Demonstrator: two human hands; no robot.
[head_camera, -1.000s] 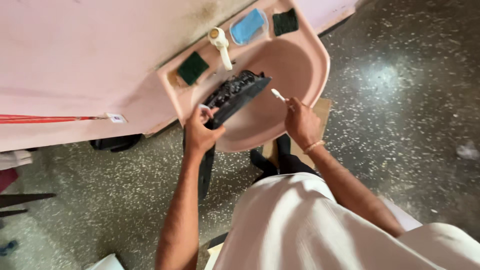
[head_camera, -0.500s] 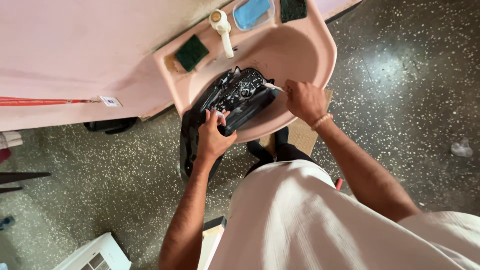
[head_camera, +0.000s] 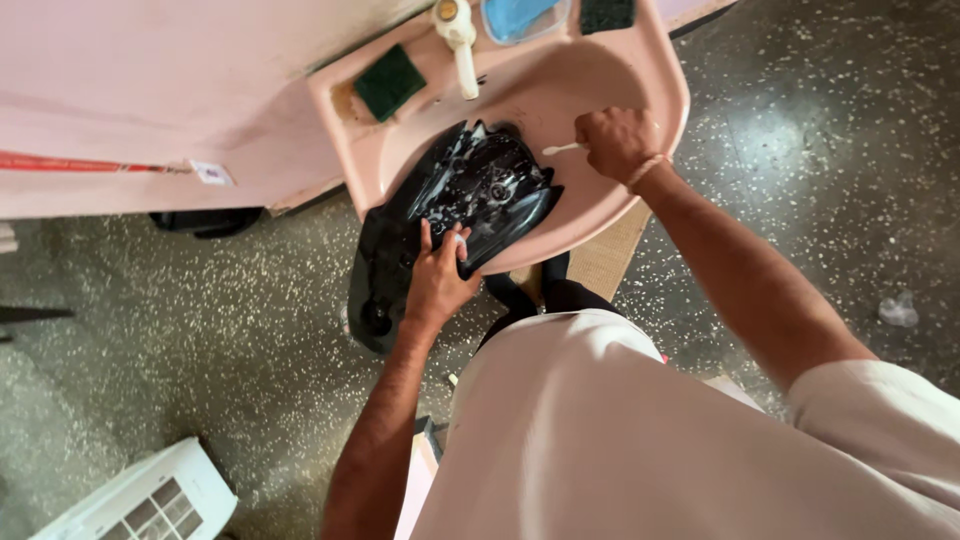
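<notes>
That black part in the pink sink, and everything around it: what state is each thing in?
Black part: soapy, leaning over the sink rim.
Left hand: gripping the black part.
Right hand: closed on a white brush.
Sink: no running water seen.
Tap: no flow visible.
Green sponge: lying on the ledge.

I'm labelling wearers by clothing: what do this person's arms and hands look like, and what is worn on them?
Both forearms are bare, with no gloves. The right hand has a thin pale band at the wrist. A short light-coloured sleeve covers the right upper arm. The left hand shows no band or ring.
</notes>
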